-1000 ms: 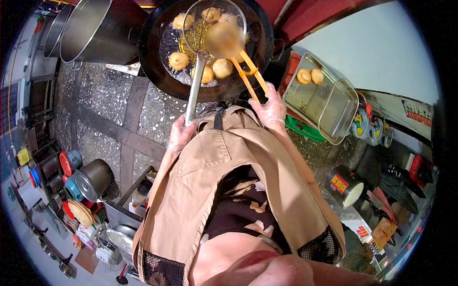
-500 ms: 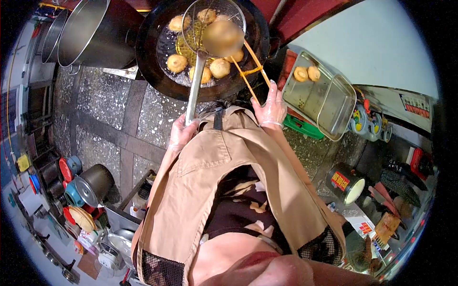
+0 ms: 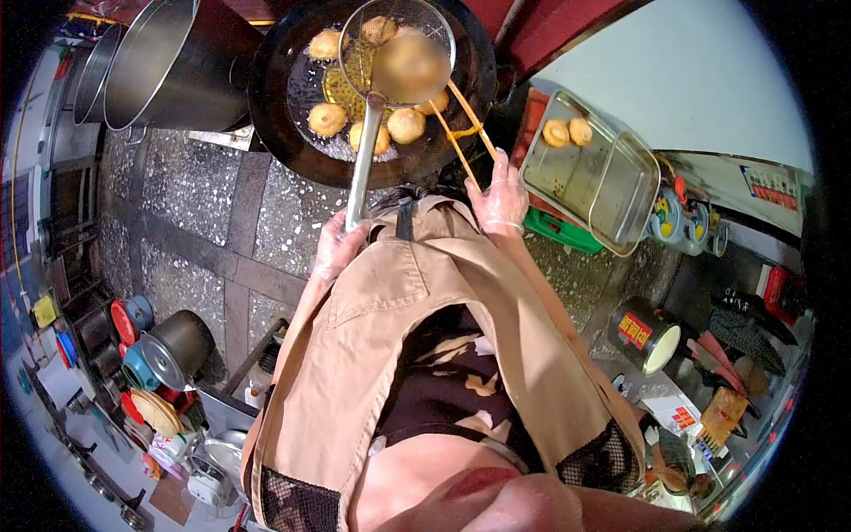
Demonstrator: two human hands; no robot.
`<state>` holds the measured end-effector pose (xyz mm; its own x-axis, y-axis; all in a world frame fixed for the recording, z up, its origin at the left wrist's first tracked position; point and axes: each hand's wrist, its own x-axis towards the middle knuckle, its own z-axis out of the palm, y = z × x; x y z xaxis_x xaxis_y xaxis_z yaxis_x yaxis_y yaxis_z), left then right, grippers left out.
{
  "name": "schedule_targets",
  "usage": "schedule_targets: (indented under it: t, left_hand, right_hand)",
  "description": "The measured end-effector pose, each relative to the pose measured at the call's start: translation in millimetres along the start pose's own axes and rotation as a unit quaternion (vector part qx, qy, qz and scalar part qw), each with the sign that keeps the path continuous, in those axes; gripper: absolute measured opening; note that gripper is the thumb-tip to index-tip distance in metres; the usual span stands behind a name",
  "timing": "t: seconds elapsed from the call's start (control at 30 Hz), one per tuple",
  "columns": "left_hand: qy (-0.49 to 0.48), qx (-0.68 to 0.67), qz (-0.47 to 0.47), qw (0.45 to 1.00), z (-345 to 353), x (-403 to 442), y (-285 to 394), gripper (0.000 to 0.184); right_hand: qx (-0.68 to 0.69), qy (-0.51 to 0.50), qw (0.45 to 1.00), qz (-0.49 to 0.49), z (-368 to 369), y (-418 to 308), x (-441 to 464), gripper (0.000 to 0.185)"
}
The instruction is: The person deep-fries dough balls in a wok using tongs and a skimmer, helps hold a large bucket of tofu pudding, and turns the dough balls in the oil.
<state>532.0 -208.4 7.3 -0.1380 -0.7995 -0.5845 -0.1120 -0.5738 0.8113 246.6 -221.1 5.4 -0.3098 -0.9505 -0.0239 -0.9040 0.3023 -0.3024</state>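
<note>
1 strainer [image 3: 362, 168], gripped by fingers of the left hand [image 3: 337, 244], hangs over the wok [image 3: 277, 106]; the right hand [image 3: 499, 199] grips tongs [image 3: 464, 133]. Dough balls [image 3: 406, 126] sit inside the wok; a sudden tilt might splash oil [image 3: 335, 89].

Red label [image 3: 635, 332] on dark bucket [image 3: 650, 313], yellow characters [image 3: 633, 329] not legible
</note>
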Motion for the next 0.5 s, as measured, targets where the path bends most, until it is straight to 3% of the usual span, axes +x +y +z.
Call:
schedule_targets:
  t: [0.13, 0.5]
  left_hand:
    - [-0.001, -0.001, -0.008, 1.0, 1.9, -1.8, 6.6, 0.015]
    - [0.003, 0.004, -0.023, 1.0, 2.3, -1.7, 10.2, 0.018]
  right_hand:
    - [-0.056, 0.007, 0.998, -0.029, 7.1, 4.6, 1.3, 0.077]
    - [-0.032, -0.011, 0.999, -0.017, 10.7, 6.2, 5.0, 0.072]
